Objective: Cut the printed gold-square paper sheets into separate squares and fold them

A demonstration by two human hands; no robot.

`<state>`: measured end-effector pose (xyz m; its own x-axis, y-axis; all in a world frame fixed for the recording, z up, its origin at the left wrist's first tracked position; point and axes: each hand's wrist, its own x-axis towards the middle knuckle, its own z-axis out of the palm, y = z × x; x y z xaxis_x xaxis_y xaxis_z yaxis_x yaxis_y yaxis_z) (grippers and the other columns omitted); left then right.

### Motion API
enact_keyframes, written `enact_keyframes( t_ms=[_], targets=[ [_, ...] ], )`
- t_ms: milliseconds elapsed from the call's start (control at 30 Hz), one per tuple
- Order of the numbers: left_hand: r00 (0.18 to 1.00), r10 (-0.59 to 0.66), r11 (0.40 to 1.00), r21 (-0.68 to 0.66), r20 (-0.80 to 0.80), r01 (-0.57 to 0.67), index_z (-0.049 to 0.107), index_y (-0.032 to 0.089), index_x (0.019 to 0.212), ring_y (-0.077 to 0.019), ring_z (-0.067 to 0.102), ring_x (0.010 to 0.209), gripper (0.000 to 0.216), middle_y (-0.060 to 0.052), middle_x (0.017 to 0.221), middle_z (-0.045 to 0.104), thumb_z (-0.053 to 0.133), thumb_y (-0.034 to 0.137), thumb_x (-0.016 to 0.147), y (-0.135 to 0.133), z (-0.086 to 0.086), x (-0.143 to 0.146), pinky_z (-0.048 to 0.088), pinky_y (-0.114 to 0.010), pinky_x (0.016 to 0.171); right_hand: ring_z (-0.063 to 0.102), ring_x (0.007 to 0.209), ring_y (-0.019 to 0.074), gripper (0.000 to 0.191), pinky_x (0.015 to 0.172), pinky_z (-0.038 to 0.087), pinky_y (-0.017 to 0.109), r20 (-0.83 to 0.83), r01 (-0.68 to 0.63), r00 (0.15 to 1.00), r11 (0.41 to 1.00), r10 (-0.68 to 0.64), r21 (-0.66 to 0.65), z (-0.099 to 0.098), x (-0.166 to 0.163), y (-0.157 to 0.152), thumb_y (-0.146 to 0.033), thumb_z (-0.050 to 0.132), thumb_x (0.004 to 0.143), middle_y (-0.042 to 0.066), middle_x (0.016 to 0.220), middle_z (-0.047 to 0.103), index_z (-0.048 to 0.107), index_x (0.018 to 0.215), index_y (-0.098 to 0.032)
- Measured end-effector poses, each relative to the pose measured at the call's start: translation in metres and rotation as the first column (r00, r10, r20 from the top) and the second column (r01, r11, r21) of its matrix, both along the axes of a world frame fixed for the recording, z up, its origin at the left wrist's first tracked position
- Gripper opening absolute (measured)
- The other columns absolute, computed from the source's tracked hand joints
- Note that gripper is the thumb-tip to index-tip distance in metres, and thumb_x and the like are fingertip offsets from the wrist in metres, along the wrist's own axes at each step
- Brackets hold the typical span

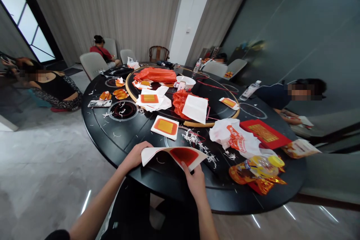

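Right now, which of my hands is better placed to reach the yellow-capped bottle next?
Probably your right hand: it is nearer the yellow-capped bottle, while your left hand is at the far end of the paper. Both hold it, so the right would likely need to let go.

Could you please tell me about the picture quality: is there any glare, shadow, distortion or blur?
Head view: bright light streaks reflect in the floor; head view: the held paper shows a darker red patch, probably shaded; head view: the white pillar leans, likely wide-lens distortion; head view: pixelated blocks hide parts of people's heads.
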<state>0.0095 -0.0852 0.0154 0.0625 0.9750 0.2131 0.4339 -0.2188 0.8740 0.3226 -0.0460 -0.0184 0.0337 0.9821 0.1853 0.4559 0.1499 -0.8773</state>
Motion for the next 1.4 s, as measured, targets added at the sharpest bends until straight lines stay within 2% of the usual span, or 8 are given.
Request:
enact_keyframes(
  t_ms=[200,400,667,900,1133,1267,1400],
  targets=[
    [1.000,-0.003,1.000,-0.001,-0.002,0.003,0.077,0.021,0.107,-0.0232,0.074,0.102,0.020,-0.006,0.111,0.079,0.066,0.020,0.090,0.0002,-0.0002,-0.0025,0.054,-0.032,0.092,0.074,0.113,0.0370,0.062,0.108,0.056,0.051,0.016,0.006,1.000,0.998,-0.005,-0.055,0.0009,0.0006,-0.0022,-0.071,0.069,0.082,0.018,0.117,0.078,0.078,0.113,-0.017],
    [1.000,-0.005,1.000,0.007,-0.010,0.005,0.077,0.021,0.106,-0.0234,0.075,0.102,0.017,-0.006,0.110,0.080,0.066,0.023,0.093,0.0004,0.0019,-0.0022,0.055,-0.033,0.093,0.072,0.119,0.0391,0.067,0.111,0.054,0.054,0.016,0.023,1.000,0.997,-0.022,-0.071,-0.0001,-0.0014,-0.0031,-0.072,0.070,0.080,0.020,0.129,0.076,0.077,0.118,-0.017],
    [0.999,-0.021,1.000,0.015,-0.026,0.021,0.076,0.022,0.111,-0.0232,0.075,0.106,0.020,-0.006,0.115,0.079,0.066,0.021,0.093,0.0016,-0.0021,-0.0063,0.055,-0.034,0.097,0.071,0.122,0.0400,0.071,0.111,0.053,0.055,0.055,0.070,0.996,0.994,-0.066,-0.082,0.0000,-0.0030,-0.0060,-0.072,0.072,0.079,0.022,0.132,0.075,0.075,0.121,-0.015],
    [0.998,-0.042,0.999,0.017,-0.042,0.043,0.076,0.021,0.113,-0.0243,0.074,0.109,0.020,-0.008,0.118,0.079,0.065,0.022,0.096,0.0023,0.0009,-0.0073,0.055,-0.037,0.101,0.071,0.120,0.0377,0.061,0.111,0.053,0.054,0.076,0.071,0.995,0.992,-0.064,-0.100,0.0015,-0.0043,-0.0082,-0.068,0.072,0.082,0.019,0.124,0.078,0.077,0.114,-0.016],
    [0.998,-0.056,0.998,0.023,-0.041,0.057,0.076,0.021,0.112,-0.0236,0.074,0.109,0.020,-0.008,0.118,0.078,0.065,0.019,0.096,0.0030,0.0011,-0.0080,0.055,-0.037,0.102,0.073,0.118,0.0387,0.069,0.108,0.054,0.055,0.117,0.144,0.985,0.980,-0.129,-0.135,-0.0010,-0.0039,-0.0079,-0.071,0.075,0.077,0.021,0.122,0.078,0.076,0.116,-0.014],
    [0.996,-0.078,0.997,0.012,-0.042,0.078,0.075,0.021,0.113,-0.0216,0.073,0.110,0.022,-0.007,0.118,0.078,0.063,0.016,0.095,0.0037,0.0005,-0.0093,0.054,-0.035,0.101,0.073,0.118,0.0398,0.071,0.110,0.052,0.059,0.136,0.147,0.982,0.983,-0.131,-0.114,-0.0031,-0.0039,-0.0085,-0.070,0.074,0.079,0.023,0.120,0.079,0.075,0.119,-0.012],
    [0.993,-0.086,0.994,0.056,-0.075,0.091,0.074,0.019,0.114,-0.0199,0.073,0.109,0.022,-0.007,0.118,0.077,0.062,0.013,0.096,0.0037,-0.0004,-0.0102,0.053,-0.033,0.099,0.073,0.119,0.0399,0.072,0.111,0.052,0.060,0.139,0.163,0.979,0.982,-0.149,-0.094,-0.0057,-0.0050,-0.0096,-0.070,0.075,0.078,0.023,0.122,0.079,0.074,0.119,-0.011]
  ],
)
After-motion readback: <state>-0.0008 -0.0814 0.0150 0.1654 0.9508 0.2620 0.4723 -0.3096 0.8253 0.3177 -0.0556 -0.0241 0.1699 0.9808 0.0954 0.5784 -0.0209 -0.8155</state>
